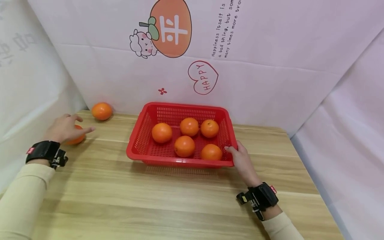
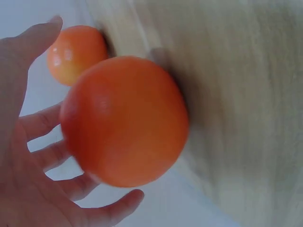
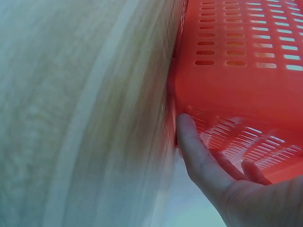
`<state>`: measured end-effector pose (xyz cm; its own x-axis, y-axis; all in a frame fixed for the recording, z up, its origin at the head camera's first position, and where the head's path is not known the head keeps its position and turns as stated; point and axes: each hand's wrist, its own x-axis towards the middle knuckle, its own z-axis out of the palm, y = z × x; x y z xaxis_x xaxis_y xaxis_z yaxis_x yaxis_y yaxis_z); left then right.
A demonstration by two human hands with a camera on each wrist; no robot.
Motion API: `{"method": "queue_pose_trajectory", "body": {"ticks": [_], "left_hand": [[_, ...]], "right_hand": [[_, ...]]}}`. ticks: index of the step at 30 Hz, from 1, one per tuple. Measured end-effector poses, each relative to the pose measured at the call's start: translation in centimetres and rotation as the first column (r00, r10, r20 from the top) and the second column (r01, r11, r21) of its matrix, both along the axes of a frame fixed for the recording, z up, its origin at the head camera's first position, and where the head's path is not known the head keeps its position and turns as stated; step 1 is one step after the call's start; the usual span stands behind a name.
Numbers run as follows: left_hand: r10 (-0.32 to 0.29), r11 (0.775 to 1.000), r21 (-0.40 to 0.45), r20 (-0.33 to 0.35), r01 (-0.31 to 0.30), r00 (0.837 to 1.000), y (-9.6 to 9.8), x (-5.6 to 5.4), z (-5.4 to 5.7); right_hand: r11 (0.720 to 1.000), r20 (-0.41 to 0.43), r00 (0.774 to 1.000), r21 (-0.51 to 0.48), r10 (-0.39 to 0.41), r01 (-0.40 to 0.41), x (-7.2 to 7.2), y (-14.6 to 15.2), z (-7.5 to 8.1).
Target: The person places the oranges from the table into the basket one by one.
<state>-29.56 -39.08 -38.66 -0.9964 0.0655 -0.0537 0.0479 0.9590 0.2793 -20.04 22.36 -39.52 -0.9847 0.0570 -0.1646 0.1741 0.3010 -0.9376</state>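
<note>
My left hand [image 1: 64,129] is at the left end of the table, over an orange [image 1: 78,139] that it partly covers in the head view. In the left wrist view its fingers are spread beside this orange [image 2: 125,123], the thumb standing away from it. A second orange [image 1: 102,111] lies just beyond, near the back edge. With my right hand [image 1: 243,162] I grip the right side of a red plastic basket [image 1: 192,162] near its front corner. Slotted walls of the basket [image 3: 227,90] show close to those fingers in the right wrist view. Several oranges [image 1: 184,146] lie inside.
The basket stands towards the back of a wooden table [image 1: 156,203]. A white printed cloth [image 1: 261,83] hangs behind the table, and more pale cloth borders both sides. Each wrist wears a black strap [image 1: 45,151] with a small camera.
</note>
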Motion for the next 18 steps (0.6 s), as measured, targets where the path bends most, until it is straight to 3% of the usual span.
{"method": "queue_pose_trajectory", "body": {"ticks": [9,18], "left_hand": [[0.014,1.0,0.013,0.0,-0.014,1.0,-0.9,0.1,-2.0],[0.033,0.999,0.013,-0.054,-0.033,0.998,-1.1,0.2,-3.0]], "right_hand": [[1.0,0.002,1.0,-0.004,-0.006,0.006,0.0,-0.2,-0.1],[1.0,-0.001,1.0,-0.007,-0.002,0.002,-0.2,-0.1,-0.2]]}}
